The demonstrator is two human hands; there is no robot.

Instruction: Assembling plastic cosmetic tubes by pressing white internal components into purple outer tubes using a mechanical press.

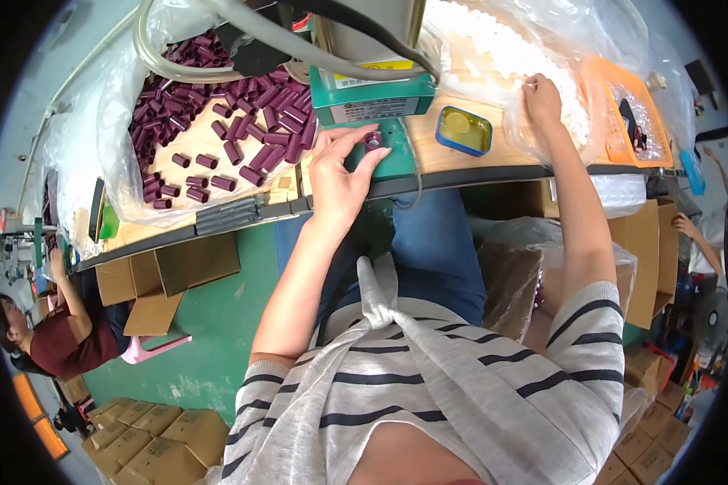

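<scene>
My left hand (pixel 340 174) has thumb and forefinger closed around a short purple tube (pixel 372 142), which stands upright with its open end up on the green base plate (pixel 395 165) of a bench machine (pixel 372 101). At the right, my right hand (pixel 543 101) is at the edge of a heap of small white pieces (pixel 501 48). Its fingertips are drawn together, and what they pinch, if anything, is too small to name. Between my hands sits an open blue-rimmed tin (pixel 464 131) with something yellowish inside. Many loose purple tubes (pixel 251 133) lie left of the machine.
Clear plastic sheeting (pixel 125 153) edges the tubes. An orange basket (pixel 623 113) holds small bagged items at the right. Hoses (pixel 259 32) cross before the machine. Cardboard boxes (pixel 170 271) stand under the table. Another person (pixel 65 339) sits at the far left.
</scene>
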